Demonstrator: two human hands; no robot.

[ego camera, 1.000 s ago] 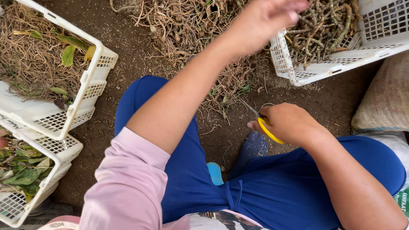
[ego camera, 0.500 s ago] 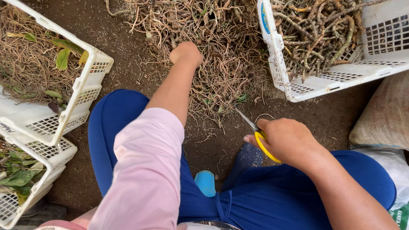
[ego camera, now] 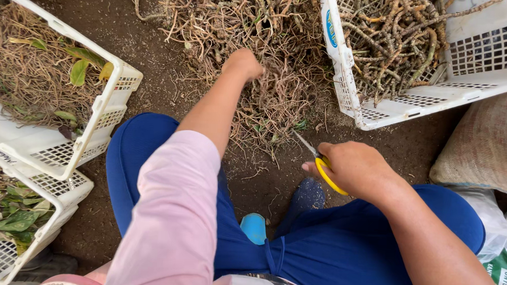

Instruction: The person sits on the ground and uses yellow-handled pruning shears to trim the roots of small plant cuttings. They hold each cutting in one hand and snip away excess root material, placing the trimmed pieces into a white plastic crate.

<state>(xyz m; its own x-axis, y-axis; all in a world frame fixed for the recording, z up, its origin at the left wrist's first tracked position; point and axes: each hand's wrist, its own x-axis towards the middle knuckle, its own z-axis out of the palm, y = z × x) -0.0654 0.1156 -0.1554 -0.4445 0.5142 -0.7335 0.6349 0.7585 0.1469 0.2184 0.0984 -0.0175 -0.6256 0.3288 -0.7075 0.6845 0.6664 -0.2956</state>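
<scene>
head view: your left hand (ego camera: 242,63) is curled shut, knuckles up, buried in the pile of dry roots (ego camera: 267,86) on the dirt ahead of your knees; it looks closed on a clump, though the fingers are hidden, so i can't be sure how much it has. your right hand (ego camera: 352,167) is closed through the yellow handles of the scissors (ego camera: 321,162), blades pointing up-left toward the pile, apparently nearly shut.

the roots look light, wiry and tangled, probably brittle at the thin ends; they'll likely drag neighbours along when lifted. take hold low on the thicker stems, not the fine hairs.

room is tight: the white crate of cut stems (ego camera: 380,111) sits just right of the pile, its rim near the scissor tips. the crates of roots and leaves (ego camera: 103,119) stand to the left. the open dirt lies between your knees and the pile.
</scene>
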